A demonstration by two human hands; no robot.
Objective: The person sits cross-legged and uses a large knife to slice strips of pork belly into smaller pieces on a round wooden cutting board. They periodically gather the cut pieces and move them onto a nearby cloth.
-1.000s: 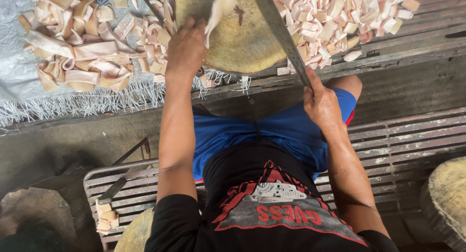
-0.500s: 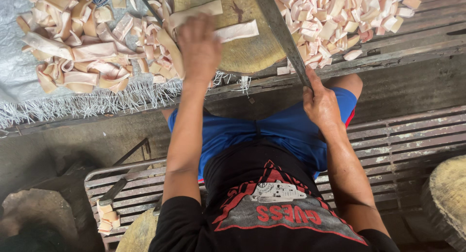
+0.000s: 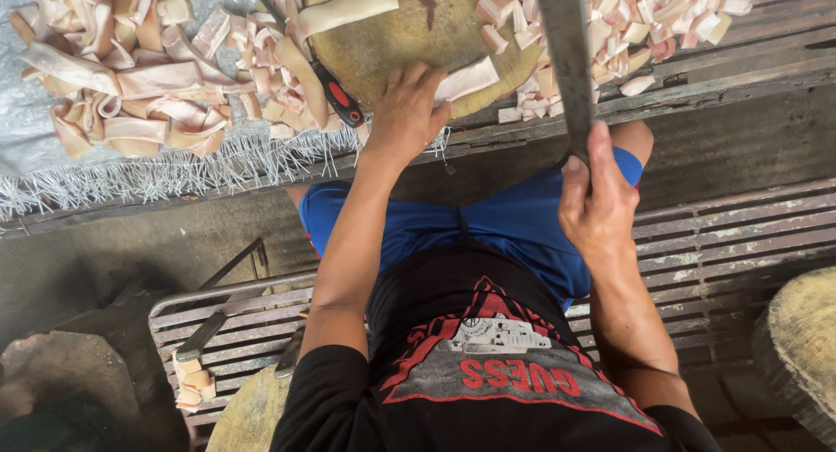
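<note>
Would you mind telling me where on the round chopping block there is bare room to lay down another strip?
The middle of the chopping block is bare, bordered by a long strip at its upper left, the left hand on a strip at the near rim, and the cleaver blade on the right. The uncut heap on the left and the cut pieces on the right are crowded.

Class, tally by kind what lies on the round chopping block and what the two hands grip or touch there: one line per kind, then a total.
Round wooden chopping block: 1
Pale strips lying on the block: 2
Long cleaver blade in the right hand: 1
Left hand touching a strip: 1
Total: 5, counting the right hand with its blade
</note>
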